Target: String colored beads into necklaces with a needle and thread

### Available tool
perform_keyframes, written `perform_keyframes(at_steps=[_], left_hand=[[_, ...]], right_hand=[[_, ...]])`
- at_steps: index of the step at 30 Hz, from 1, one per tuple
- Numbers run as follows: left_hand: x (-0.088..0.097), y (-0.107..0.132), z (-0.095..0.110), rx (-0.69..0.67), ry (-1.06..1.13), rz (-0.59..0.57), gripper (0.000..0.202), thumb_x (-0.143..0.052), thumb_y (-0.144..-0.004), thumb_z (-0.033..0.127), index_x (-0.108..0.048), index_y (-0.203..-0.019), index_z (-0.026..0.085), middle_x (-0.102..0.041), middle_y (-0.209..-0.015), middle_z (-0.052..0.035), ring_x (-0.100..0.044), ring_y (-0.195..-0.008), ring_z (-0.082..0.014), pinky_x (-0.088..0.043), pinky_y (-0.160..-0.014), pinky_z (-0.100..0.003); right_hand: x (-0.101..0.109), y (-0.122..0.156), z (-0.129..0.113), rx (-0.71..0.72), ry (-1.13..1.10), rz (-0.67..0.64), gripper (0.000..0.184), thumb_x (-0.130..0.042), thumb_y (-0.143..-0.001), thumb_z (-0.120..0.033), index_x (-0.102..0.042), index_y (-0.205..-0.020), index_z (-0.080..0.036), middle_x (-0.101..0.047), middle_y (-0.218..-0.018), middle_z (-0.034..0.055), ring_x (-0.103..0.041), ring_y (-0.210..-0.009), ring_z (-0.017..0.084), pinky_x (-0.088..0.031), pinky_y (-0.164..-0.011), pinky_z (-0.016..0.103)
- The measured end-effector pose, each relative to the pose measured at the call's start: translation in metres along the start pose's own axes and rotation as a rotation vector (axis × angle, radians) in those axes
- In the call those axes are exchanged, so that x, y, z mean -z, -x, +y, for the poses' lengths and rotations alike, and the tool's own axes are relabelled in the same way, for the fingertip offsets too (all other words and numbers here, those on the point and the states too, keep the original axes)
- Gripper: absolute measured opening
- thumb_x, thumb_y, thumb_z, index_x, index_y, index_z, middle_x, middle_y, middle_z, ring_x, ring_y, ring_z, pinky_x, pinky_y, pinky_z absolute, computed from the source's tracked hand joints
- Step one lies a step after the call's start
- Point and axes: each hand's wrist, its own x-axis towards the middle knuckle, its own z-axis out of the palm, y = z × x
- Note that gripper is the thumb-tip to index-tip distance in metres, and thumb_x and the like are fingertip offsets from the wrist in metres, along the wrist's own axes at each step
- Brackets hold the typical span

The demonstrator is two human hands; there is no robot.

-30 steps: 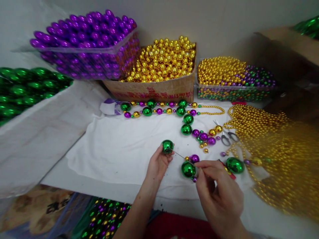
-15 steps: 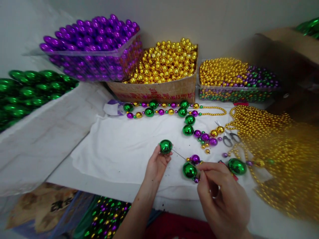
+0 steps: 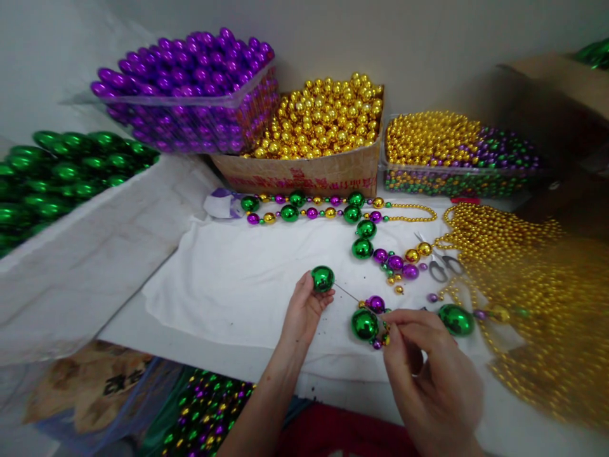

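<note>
My left hand (image 3: 307, 304) pinches a large shiny green bead (image 3: 322, 279) above the white cloth. From this bead a thin dark line, a thread or needle (image 3: 347, 292), runs down to the right toward my right hand (image 3: 428, 368). The fingers of my right hand are closed on a strand of beads. A large green bead (image 3: 365, 324), a purple bead (image 3: 375, 304) and smaller gold and purple ones hang together at its fingertips. What exactly lies between the right fingertips is partly hidden. Loose purple beads (image 3: 395, 263) and green beads (image 3: 362, 248) lie just beyond.
At the back stand a clear bin of purple beads (image 3: 190, 98), a cardboard box (image 3: 304, 174) of gold beads and a bin of small mixed beads (image 3: 457, 171). A finished-looking necklace (image 3: 311, 213), scissors (image 3: 440, 270) and gold bead chains (image 3: 533, 304) lie on the table.
The whole view has shifted slightly, so things sit a little further right. Both hands keep their holds, and the green bead and line stay nearly the same relative to each other.
</note>
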Motion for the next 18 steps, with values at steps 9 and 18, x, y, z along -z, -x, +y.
perform_keyframes(at_steps=[9, 18], left_hand=[[-0.0035, 0.0010, 0.0003, 0.020, 0.035, 0.025, 0.029, -0.070, -0.078, 0.034, -0.059, -0.096, 0.014, -0.071, -0.086, -0.0083, -0.067, -0.066, -0.0161, -0.055, -0.062, -0.027], [-0.0065, 0.0041, -0.0025, 0.024, 0.048, 0.012, 0.028, -0.071, -0.076, 0.034, -0.060, -0.093, 0.015, -0.071, -0.082, -0.0047, -0.067, -0.066, -0.0158, -0.054, -0.062, -0.027]], right_hand=[[-0.0010, -0.0004, -0.0027, 0.007, 0.001, -0.010, 0.018, -0.054, -0.082, -0.001, -0.053, -0.090, -0.017, -0.066, -0.087, 0.0052, -0.064, -0.079, 0.013, -0.049, -0.060, 0.022], [-0.0075, -0.0023, -0.0038, 0.064, 0.054, -0.007, 0.019, -0.052, -0.082, -0.001, -0.053, -0.089, -0.018, -0.066, -0.086, 0.0052, -0.064, -0.077, 0.013, -0.048, -0.063, 0.022]])
